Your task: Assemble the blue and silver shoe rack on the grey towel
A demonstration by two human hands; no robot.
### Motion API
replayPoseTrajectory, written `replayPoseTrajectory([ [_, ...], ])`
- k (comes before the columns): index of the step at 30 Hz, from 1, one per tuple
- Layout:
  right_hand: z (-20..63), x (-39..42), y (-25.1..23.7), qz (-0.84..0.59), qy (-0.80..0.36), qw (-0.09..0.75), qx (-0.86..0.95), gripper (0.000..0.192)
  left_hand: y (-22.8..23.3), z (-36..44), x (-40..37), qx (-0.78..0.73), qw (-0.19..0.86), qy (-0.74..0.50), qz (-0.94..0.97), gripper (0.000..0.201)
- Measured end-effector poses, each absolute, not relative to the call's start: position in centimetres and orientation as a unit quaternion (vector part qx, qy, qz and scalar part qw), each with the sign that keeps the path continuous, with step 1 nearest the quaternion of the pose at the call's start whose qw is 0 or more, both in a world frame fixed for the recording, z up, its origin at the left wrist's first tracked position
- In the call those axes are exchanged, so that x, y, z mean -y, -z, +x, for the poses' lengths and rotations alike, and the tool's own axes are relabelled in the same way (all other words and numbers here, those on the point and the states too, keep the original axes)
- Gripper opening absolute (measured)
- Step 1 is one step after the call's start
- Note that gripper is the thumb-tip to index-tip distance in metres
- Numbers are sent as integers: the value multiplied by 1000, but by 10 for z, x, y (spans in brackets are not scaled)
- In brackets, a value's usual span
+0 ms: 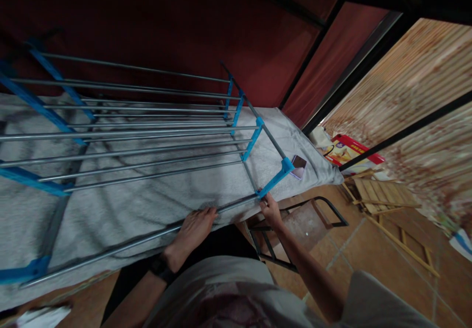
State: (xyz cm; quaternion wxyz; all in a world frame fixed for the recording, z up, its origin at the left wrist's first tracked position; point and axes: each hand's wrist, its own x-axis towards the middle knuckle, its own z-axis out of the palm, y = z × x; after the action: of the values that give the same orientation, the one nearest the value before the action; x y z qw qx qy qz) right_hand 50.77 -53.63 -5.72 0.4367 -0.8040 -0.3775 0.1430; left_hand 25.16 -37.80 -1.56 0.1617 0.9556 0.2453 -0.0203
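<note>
The rack [162, 132] is lying on the grey cloth [121, 210], its long axis running left to right across the person's front and its tubes all following that line; the right end, with its blue brackets [273, 180], is pointing toward the phone [298, 166]. The left hand [195, 221] is resting over the rack's near tube [129, 245], its fingers bending across the metal (how tightly they are gripping, I cannot tell). The right hand [271, 211] is holding the rack's near right corner, thumb and fingers closing around the place where the tube is meeting the bracket. Just beyond the rack's right end, the phone is lying on the cloth. Farther right of the rack, a red box [354, 151] and a wooden chair [387, 193] are sitting beyond the cloth.
</note>
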Motion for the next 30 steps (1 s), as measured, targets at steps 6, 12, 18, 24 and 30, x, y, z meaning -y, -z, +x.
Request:
replayPoseTrajectory([
  [6, 508, 537, 59, -797, -147, 447, 379, 46, 20, 238, 386, -259, 114, -29, 959, 27],
  [12, 508, 537, 57, -804, -157, 435, 373, 43, 21, 233, 383, -260, 124, -54, 956, 26],
  [18, 501, 535, 49, -833, -135, 402, 356, 42, 22, 236, 381, -244, 144, -57, 957, 26],
  [24, 498, 536, 49, -799, -160, 453, 361, 41, 25, 237, 387, -265, 114, -80, 954, 29],
  [30, 483, 560, 64, -775, -71, 569, 266, 45, 15, 221, 394, -271, 98, -118, 950, 28],
])
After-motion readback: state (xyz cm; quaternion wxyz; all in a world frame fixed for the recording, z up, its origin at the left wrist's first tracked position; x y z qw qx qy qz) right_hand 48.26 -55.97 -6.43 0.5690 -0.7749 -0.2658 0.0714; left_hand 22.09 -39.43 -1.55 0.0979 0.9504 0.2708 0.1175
